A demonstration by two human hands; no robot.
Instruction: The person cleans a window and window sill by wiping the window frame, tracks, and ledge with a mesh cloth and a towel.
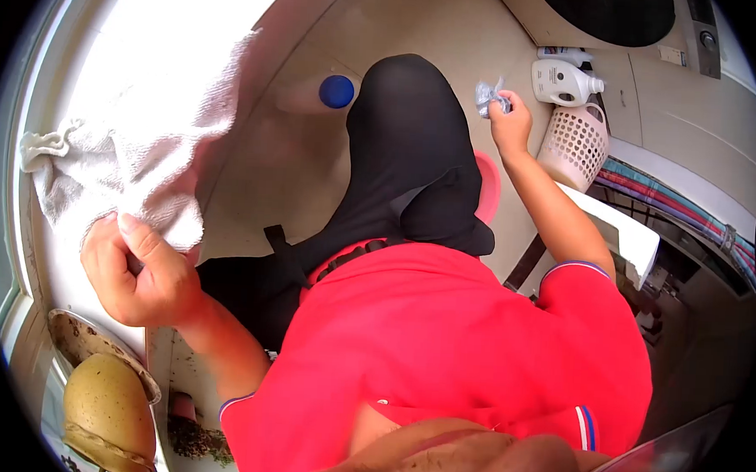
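My left hand [145, 268] pinches the lower edge of a white cloth [145, 162] between thumb and fingers. The cloth hangs in folds over the bright white ledge at the left, beside the window frame. Out to the right, my right hand [511, 124] is closed round a small crumpled bluish-white wad [488, 97], which sticks out past the fingers above the floor. What the wad is made of is too small to tell.
Below my left hand stands a yellowish pot [111, 406]. A blue round lid [336, 92] is near my knee, and a pink basin [487, 186] lies partly behind my leg. White bottles [562, 82], a perforated basket [574, 143] and a front-loading machine [523, 14] stand at the upper right.
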